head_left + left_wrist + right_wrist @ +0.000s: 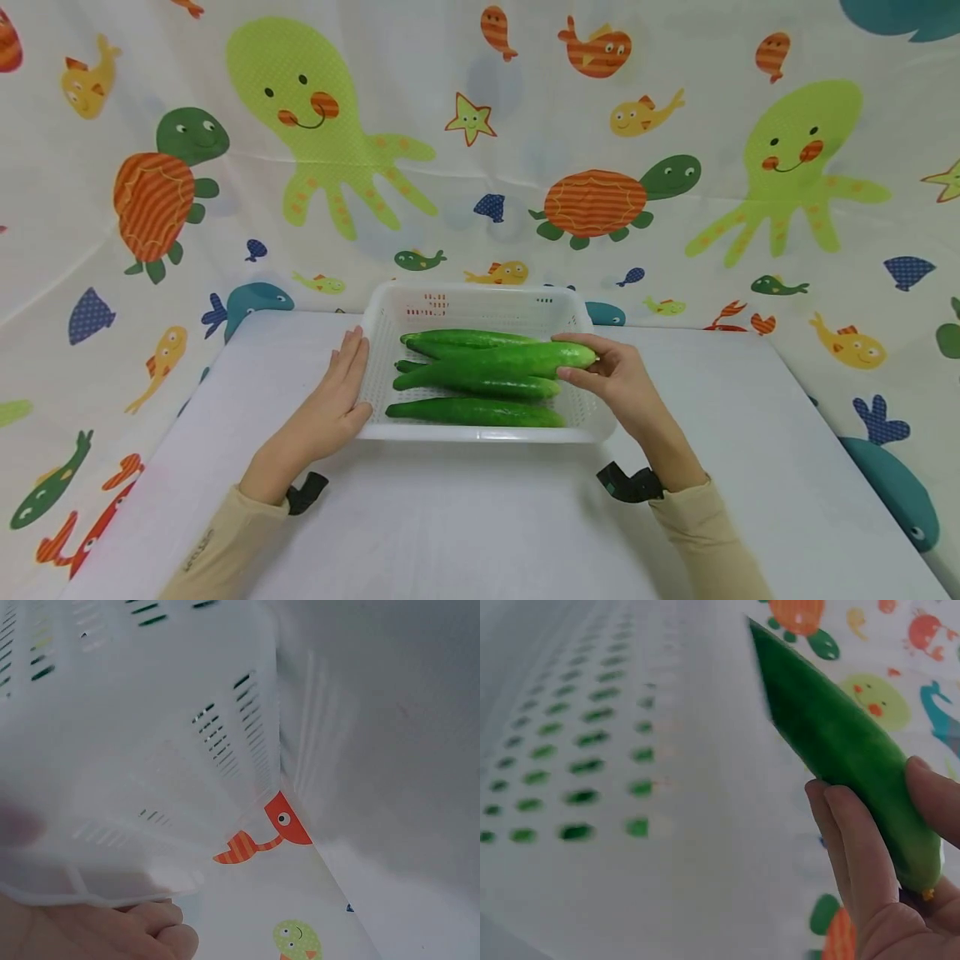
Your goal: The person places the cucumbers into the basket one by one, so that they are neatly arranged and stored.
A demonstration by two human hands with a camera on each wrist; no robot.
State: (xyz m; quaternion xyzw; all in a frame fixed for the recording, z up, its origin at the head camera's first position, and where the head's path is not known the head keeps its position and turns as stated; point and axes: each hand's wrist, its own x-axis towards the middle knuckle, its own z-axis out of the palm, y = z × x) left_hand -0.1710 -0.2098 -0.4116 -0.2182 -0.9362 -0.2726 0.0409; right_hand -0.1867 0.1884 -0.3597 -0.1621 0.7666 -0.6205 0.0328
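A white perforated plastic basket (480,434) holds several green cucumbers, one of them (472,411) lying along its near side. My right hand (618,379) pinches the thicker end of a cucumber (517,360) between thumb and fingers, above the others. In the right wrist view this cucumber (840,742) slants up beyond the basket wall (720,825), its narrow tip pointing away from the hand (862,862). At the basket's left side, my left hand (333,408) rests against the wall with fingers straight. The left wrist view shows only some of its fingers (150,930) beneath the basket rim.
The basket stands near the far edge of a white-covered table (480,517). Directly behind hangs a white cloth (465,183) printed with sea animals. Black straps (630,483) circle both wrists below beige sleeves (705,533).
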